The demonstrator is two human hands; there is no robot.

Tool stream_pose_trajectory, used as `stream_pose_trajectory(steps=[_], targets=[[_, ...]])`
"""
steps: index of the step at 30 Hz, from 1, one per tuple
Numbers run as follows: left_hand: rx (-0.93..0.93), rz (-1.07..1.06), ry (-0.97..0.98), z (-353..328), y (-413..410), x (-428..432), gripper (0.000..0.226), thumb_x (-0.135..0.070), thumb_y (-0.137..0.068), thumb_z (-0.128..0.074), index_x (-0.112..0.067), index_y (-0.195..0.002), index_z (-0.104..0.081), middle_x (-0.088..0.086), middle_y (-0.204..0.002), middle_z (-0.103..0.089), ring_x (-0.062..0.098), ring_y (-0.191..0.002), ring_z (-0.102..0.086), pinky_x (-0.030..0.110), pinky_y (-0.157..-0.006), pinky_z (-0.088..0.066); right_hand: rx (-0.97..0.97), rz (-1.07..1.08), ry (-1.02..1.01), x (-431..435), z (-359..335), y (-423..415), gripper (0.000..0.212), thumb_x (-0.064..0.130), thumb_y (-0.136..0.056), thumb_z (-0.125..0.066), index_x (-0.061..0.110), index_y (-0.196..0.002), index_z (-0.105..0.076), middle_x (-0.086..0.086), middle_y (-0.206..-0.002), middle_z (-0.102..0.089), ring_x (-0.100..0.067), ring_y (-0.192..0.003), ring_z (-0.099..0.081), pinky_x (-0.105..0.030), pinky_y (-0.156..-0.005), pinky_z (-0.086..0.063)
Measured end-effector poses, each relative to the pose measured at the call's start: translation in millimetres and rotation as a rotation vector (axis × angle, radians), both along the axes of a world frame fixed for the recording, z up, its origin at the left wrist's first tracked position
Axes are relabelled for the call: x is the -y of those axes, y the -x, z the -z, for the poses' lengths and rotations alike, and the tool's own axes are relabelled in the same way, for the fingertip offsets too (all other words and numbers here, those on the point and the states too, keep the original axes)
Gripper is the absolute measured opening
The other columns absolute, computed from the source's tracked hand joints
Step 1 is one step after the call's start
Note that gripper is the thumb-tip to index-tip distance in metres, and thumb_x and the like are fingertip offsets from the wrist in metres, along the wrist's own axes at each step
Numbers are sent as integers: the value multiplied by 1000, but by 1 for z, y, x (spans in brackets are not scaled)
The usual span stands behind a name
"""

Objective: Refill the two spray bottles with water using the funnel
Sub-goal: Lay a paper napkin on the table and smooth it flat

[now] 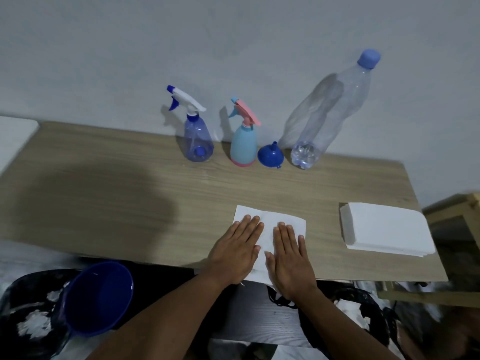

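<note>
Two spray bottles stand by the wall at the back of the wooden table [130, 193]: a clear blue one with a white and blue trigger [197, 136] and a light blue one with a pink trigger [243, 141]. A small blue funnel [270, 155] lies mouth down to their right. Beside it stands a tall clear water bottle with a blue cap [324, 118], holding a little water at its bottom. My left hand [237, 249] and right hand [289, 258] lie flat, fingers straight, on a white paper napkin [268, 222] at the table's near edge.
A stack of white napkins [387, 228] sits at the table's right end. A dark blue plastic scoop or bowl [100, 297] rests below the table's near edge at the left. A wooden frame [454, 211] stands past the right end.
</note>
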State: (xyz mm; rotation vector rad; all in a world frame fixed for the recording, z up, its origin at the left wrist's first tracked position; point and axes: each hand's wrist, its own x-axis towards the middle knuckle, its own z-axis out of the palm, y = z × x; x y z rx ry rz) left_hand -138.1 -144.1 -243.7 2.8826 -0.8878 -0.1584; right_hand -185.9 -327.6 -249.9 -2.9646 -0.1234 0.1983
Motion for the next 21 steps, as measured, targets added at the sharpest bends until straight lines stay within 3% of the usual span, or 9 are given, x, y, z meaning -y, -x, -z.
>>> stream_pose_trajectory(steps=[9,15,21], targets=[[5,-78,-6,1,-25,-132,58,-40,-105,-18,-14,-157,-11,5,-165,-8,21,-153,-2,42,-120,-6,18,-72,-19,-130,-2,-35,67,47,-104,-18,8,-157,-16,-8,-166,-7,-22,-154,0,-46,-124,-5],[-8,-152,-29,2,-49,-220,59,-43,-105,-15,-18,-157,-5,2,-166,-2,18,-153,3,38,-124,-3,-5,-126,-26,-216,-6,-73,66,46,-103,-21,7,-156,-22,-10,-165,-14,-25,-154,-9,-50,-123,-15],[-22,-167,-33,3,-79,-262,61,-45,-104,-8,-17,-157,-4,4,-166,-1,20,-153,4,42,-125,-10,-12,-192,-36,-251,-7,-108,67,47,-103,-22,7,-157,-21,-10,-166,-13,-25,-154,-6,-52,-123,-14]])
